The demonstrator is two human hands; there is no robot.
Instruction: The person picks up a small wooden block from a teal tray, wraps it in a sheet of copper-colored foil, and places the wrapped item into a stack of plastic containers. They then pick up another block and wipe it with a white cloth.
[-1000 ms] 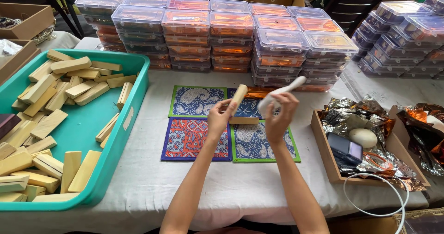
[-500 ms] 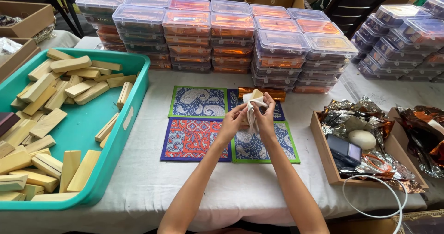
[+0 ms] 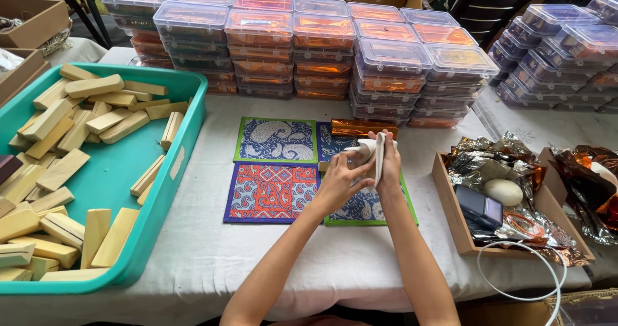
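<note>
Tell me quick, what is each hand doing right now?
Left hand: closed on the wooden block, mostly hidden.
Right hand: closed on the white cloth wrapped over it.

wooden block (image 3: 358, 153) mostly hidden by hands and white cloth (image 3: 376, 153), teal tray (image 3: 187, 139) cut off left

On the table (image 3: 193, 255) the four mats (image 3: 273, 191) lie in the middle. Left of them stands the tray (image 3: 187, 152) with wooden blocks (image 3: 71, 133) in it. Behind are stacked containers (image 3: 322, 49), right the wooden box (image 3: 508, 200).
</note>
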